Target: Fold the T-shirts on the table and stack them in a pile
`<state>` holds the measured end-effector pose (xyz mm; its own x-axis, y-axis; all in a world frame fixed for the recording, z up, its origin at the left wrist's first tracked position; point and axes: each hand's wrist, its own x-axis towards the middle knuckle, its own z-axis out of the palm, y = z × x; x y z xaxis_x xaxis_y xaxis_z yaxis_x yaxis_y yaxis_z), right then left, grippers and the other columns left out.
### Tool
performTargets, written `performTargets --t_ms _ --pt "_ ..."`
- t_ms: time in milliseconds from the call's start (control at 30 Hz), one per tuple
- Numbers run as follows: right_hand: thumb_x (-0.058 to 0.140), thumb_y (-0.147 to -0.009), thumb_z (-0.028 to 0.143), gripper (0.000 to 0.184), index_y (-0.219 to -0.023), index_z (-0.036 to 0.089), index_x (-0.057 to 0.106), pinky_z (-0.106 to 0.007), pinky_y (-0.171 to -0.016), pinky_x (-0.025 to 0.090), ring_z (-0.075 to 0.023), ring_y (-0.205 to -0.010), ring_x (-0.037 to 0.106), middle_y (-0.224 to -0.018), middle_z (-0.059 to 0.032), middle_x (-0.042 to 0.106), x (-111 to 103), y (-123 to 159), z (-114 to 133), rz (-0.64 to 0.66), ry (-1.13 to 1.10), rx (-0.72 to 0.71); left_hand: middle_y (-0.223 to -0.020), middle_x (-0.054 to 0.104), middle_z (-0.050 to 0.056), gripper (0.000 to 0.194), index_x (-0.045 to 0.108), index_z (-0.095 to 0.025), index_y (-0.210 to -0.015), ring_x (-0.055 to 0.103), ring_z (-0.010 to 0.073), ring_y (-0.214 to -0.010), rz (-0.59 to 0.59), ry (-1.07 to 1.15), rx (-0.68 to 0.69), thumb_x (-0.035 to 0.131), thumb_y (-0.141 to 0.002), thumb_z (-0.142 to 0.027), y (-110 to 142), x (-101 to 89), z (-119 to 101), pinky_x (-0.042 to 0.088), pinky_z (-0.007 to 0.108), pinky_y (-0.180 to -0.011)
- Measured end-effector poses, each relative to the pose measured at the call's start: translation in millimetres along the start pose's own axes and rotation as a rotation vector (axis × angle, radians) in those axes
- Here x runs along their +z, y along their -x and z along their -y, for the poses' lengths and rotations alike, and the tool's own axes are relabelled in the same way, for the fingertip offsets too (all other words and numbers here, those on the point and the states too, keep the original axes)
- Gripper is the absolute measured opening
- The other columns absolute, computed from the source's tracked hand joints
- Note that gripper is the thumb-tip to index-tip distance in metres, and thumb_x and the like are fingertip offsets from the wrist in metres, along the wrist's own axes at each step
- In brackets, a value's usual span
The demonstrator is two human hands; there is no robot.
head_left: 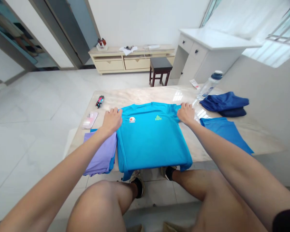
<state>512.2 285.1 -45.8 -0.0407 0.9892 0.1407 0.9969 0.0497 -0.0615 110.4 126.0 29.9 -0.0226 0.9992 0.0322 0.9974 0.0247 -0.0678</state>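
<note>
Centre of the frame, on the pale desk [140, 95]: one turquoise shirt [149, 141], spread front up, collar at the far end, hem at the near edge, where its lower corners seem to droop past the desk.

Key relation: the shirt lies between the two hands and runs down the frame from them towards the person's knees. Long axis roughly top to bottom, collar to hem. Neither hand is nearer; both are on it. Left hand [113, 120]: grip closed on the shoulder or sleeve at the shirt's upper left; which of the two, cannot tell. Right hand [186, 112]: grip closed on the sleeve at upper right.

Counts. Shirt: one, with two chest prints. Hands: two. Lavender pile [103, 151]: one, left of centre, just beside the shirt, blue cloth showing under it; layers uncountable. Folded blue cloth [229, 129]: one, right of the frame. Navy bundle [226, 103]: one, beyond that cloth; pieces unclear. Clear bottle [209, 86]: one, upright, upper right. Slip [194, 84]: one, near the bottle. Pink packet [90, 120]: one, left. Small dark cluster [100, 101]: one, beyond the packet, too small to identify.
</note>
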Motion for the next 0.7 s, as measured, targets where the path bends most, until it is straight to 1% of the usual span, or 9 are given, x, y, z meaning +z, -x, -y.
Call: performTargets --t_ms 67,133,233,300,367,433,533,600,700 --pt "0.040 -0.103 0.022 0.048 -0.146 0.006 0.056 -0.050 -0.105 0.049 -0.0389 -0.132 0.056 -0.145 -0.0299 0.061 -17 32 -12 0.094 -0.057 0.122 -0.141 0.066 0.027 0.042 0.068 -0.015 -0.137 0.059 0.0461 -0.134 0.092 0.018 0.038 0.057 -0.098 -0.026 24 -9.1 -25 0.048 0.058 -0.107" --pt "0.046 -0.102 0.024 0.050 -0.147 0.004 0.056 -0.044 -0.102 0.052 -0.0369 -0.129 0.063 -0.143 -0.0300 0.065 -32 64 -21 0.228 -0.104 0.183 -0.138 0.070 0.027 0.040 0.072 -0.015 -0.131 0.063 0.0479 -0.131 0.219 0.025 0.053 0.064 -0.096 -0.032 43 -17.2 -51 0.051 0.059 -0.104" --pt "0.048 -0.104 0.025 0.049 -0.147 0.005 0.059 -0.037 -0.099 0.054 -0.0341 -0.130 0.068 -0.143 -0.0278 0.069 -42 104 -30 0.420 -0.116 0.141 -0.130 0.076 0.027 0.037 0.079 -0.015 -0.121 0.069 0.0483 -0.123 0.366 0.048 0.037 0.068 -0.095 -0.039 59 -23.5 -86 0.054 0.058 -0.101" --pt "0.047 -0.107 0.025 0.043 -0.140 0.008 0.067 -0.033 -0.097 0.054 -0.0322 -0.131 0.070 -0.141 -0.0248 0.072 -42 121 -30 0.498 -0.114 0.090 -0.130 0.076 0.028 0.038 0.080 -0.014 -0.122 0.071 0.0474 -0.123 0.372 0.071 0.033 0.064 -0.098 -0.038 62 -20.1 -103 0.055 0.056 -0.100" --pt "0.052 -0.107 0.028 0.036 -0.128 0.010 0.075 -0.031 -0.096 0.053 -0.0307 -0.128 0.072 -0.134 -0.0221 0.076 -38 127 -25 0.547 -0.122 0.044 -0.137 0.073 0.029 0.044 0.076 -0.012 -0.132 0.068 0.0465 -0.131 0.334 0.080 0.040 0.062 -0.100 -0.038 61 -8.8 -112 0.056 0.054 -0.103" --pt "0.061 -0.105 0.036 0.034 -0.122 0.011 0.078 -0.031 -0.096 0.054 -0.0315 -0.126 0.074 -0.130 -0.0213 0.079 -35 125 -16 0.581 -0.127 0.009 -0.151 0.064 0.031 0.057 0.066 -0.011 -0.148 0.059 0.0469 -0.144 0.300 0.100 0.050 0.064 -0.100 -0.042 57 9.6 -112 0.053 0.055 -0.110" --pt "0.074 -0.097 0.045 0.048 -0.134 0.013 0.074 -0.038 -0.100 0.056 -0.0359 -0.130 0.072 -0.139 -0.0221 0.074 -30 113 -1 0.606 -0.073 -0.040 -0.176 0.036 0.029 0.092 0.036 -0.010 -0.171 0.033 0.0441 -0.165 0.341 0.191 0.120 0.072 -0.095 -0.048 49 45.1 -96 0.036 0.057 -0.128" --pt "0.077 -0.096 0.042 0.056 -0.143 0.014 0.068 -0.043 -0.102 0.056 -0.0381 -0.131 0.071 -0.145 -0.0238 0.071 -26 103 6 0.585 -0.012 -0.063 -0.183 0.017 0.025 0.113 0.018 -0.012 -0.177 0.014 0.0404 -0.171 0.419 0.253 0.198 0.076 -0.091 -0.055 46 69.2 -83 0.022 0.056 -0.136" --pt "0.069 -0.102 0.035 0.046 -0.142 0.013 0.067 -0.045 -0.101 0.057 -0.0385 -0.129 0.072 -0.144 -0.0265 0.071 -18 90 6 0.524 0.038 -0.046 -0.185 0.001 0.020 0.130 0.006 -0.015 -0.180 -0.002 0.0410 -0.172 0.481 0.306 0.231 0.075 -0.085 -0.072 44 97.4 -64 0.007 0.061 -0.137"
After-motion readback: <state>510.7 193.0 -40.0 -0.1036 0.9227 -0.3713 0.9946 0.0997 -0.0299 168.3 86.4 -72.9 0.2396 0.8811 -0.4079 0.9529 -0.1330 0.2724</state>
